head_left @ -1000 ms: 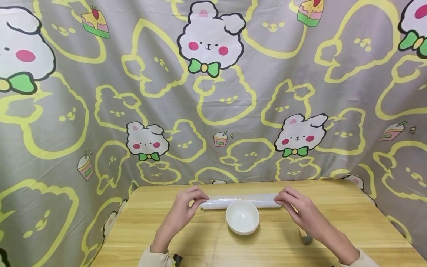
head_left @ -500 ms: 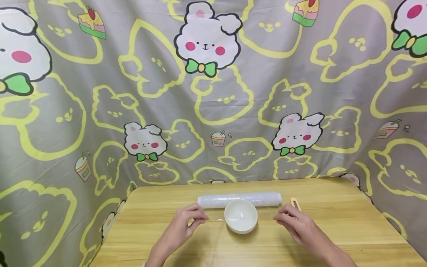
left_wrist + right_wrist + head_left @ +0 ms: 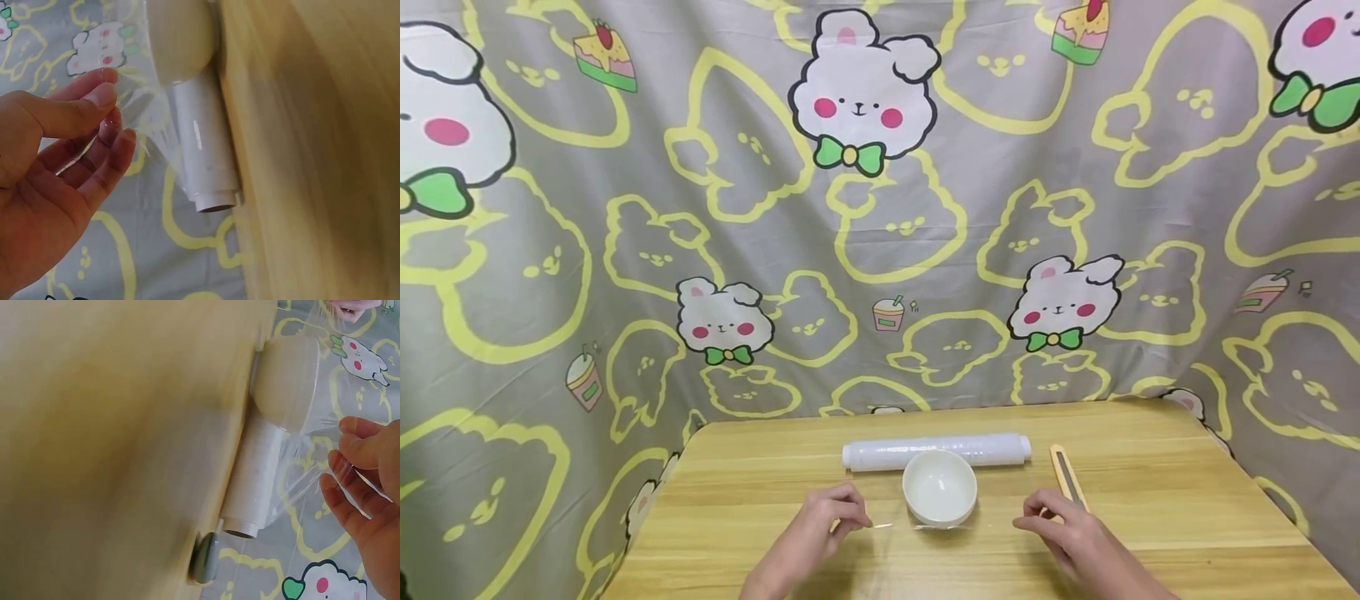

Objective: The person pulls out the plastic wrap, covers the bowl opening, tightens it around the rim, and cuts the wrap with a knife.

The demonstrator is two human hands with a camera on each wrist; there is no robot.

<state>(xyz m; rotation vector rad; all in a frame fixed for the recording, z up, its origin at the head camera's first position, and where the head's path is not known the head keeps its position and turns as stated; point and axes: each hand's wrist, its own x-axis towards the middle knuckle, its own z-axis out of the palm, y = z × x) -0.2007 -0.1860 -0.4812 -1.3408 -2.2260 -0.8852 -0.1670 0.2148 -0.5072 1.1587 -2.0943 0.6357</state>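
A white bowl point(image 3: 940, 483) stands on the wooden table, just in front of a roll of cling film point(image 3: 876, 454). Clear film point(image 3: 140, 103) stretches from the roll over the bowl toward me. To the left of the bowl, my left hand point(image 3: 820, 532) pinches one corner of the film between thumb and forefinger. On the other side my right hand point(image 3: 1063, 533) pinches the opposite corner, its other fingers loosely bent, as the right wrist view shows. The film's front edge glints just before the bowl, and both hands are raised over the tabletop.
A yellow utility knife point(image 3: 1066, 473) lies right of the roll, partly behind my right hand. A grey curtain point(image 3: 925, 250) with cartoon bears hangs along the table's back edge and both sides. The table point(image 3: 737, 467) is light wood.
Both hands have drawn the film from the roll toward me, past the bowl, to its near side. The roll and bowl stay in place, and the knife has come more into view.
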